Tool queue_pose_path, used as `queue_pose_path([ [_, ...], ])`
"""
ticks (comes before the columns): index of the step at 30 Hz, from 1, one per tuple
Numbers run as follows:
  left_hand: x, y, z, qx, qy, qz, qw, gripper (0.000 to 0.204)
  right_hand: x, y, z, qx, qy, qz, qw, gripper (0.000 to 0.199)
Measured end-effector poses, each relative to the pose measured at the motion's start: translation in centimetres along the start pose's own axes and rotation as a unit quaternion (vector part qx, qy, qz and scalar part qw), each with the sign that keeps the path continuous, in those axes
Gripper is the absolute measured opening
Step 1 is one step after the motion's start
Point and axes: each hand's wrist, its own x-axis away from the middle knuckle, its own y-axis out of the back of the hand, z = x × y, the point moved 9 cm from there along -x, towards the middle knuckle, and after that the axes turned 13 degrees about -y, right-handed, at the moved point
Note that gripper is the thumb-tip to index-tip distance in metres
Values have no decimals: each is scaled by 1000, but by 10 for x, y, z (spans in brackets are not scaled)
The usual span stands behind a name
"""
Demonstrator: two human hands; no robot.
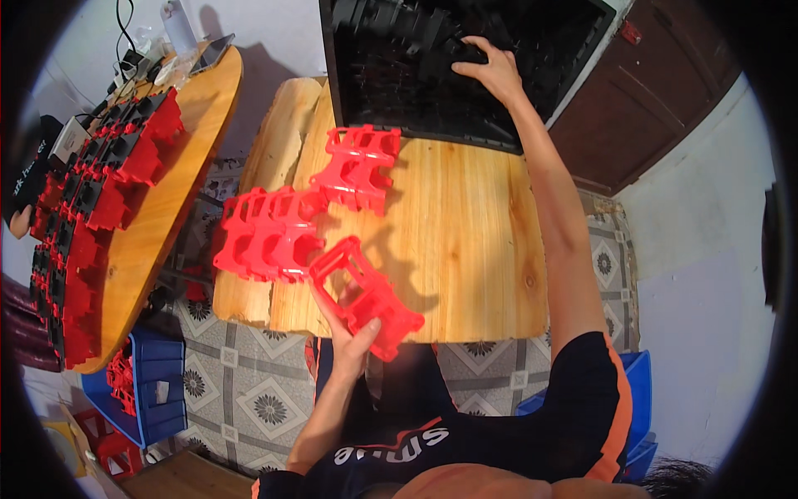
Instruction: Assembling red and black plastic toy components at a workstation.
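Note:
My left hand (350, 348) is closed on the lower part of a red plastic frame (384, 309), a hollow piece with cut-outs and curved ends, held tilted over the table's near edge. My right hand (496, 73) reaches over a large black tray (432, 133) at the far side, thumb and fingers apart. Dark parts (399, 41) lie in that tray; their exact shape is hard to make out. Left of centre on the wooden table (474, 241) stand two groups of similar red frames, one nearer (270, 237) and one farther (359, 170).
On a second wooden table (187, 175) at the left stand rows of red frames with black parts on top (104, 187). A blue bin (158, 387) holding red pieces sits on the floor below. Another person's hand (21, 223) shows at the far left. A brown door (640, 91) stands at the back right.

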Motion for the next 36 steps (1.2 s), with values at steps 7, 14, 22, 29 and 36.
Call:
queue_pose_path([
  [7,-16,-11,-6,-97,-27,-12,995,117,147,-12,-25,-45,-29,75,996,58],
  [14,-20,-23,-5,-130,-13,-45,990,120,262,-23,-21,126,199,89,968,56],
  [22,-20,-33,-6,-144,-29,-77,986,125,307,15,0,224,64,226,946,33],
  [29,-13,-30,1,-238,-151,-119,952,115,402,75,-31,-252,-235,-110,932,43],
  [36,13,-48,-50,-444,-282,-99,845,114,401,22,24,38,-89,-22,995,71],
])
